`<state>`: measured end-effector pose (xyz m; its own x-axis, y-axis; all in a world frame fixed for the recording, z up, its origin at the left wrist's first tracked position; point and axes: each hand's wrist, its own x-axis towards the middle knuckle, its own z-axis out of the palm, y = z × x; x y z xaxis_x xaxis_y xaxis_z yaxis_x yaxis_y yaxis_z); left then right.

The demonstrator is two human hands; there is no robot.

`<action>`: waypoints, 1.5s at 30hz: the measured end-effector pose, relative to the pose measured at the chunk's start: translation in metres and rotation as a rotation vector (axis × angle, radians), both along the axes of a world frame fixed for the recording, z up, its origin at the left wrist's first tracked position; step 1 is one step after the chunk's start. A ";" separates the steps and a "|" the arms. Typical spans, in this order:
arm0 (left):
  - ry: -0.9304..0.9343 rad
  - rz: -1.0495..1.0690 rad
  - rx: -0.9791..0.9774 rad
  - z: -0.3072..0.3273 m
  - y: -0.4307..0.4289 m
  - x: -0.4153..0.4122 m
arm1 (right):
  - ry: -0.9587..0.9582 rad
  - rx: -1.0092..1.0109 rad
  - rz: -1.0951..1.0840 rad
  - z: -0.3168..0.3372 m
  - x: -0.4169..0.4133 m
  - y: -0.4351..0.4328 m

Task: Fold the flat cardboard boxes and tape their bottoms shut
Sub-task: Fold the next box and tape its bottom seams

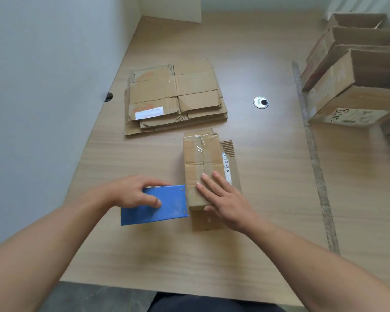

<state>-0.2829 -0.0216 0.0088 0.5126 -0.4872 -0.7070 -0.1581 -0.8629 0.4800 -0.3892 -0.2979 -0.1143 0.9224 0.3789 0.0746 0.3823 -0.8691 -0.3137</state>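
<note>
Blue tape dispenser (164, 208) sits gripped in the left hand (131, 192), its front edge touching the near left side of the box (203, 158). The right hand (225, 199) lies flat on the box's near end, fingers straight. The box's long side points away from the person. Flat boxes (173, 97) lie just beyond it.

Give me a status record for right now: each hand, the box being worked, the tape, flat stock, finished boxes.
left hand: grips the blue tape dispenser, whose end meets the box's near left side
right hand: flat, fingers straight, pressing on the box
box in work: folded, flaps closed, on the table
clear tape: visible along the centre seam at the far end
flat boxes: stacked beyond the box, not folded
assembled boxes: stacked at the table's right side
</note>
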 end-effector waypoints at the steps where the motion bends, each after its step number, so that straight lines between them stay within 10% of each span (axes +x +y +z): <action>1: 0.006 0.007 -0.003 0.003 0.005 0.001 | 0.007 -0.014 -0.004 -0.001 0.000 0.000; 45: -0.595 -0.067 0.361 -0.003 -0.065 -0.040 | 0.382 0.187 -0.340 0.027 -0.017 0.034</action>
<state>-0.3232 -0.0864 0.0063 0.8400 -0.3185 -0.4393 -0.3636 -0.9314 -0.0199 -0.4064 -0.2638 -0.0869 0.9652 0.0671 -0.2526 -0.0822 -0.8397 -0.5368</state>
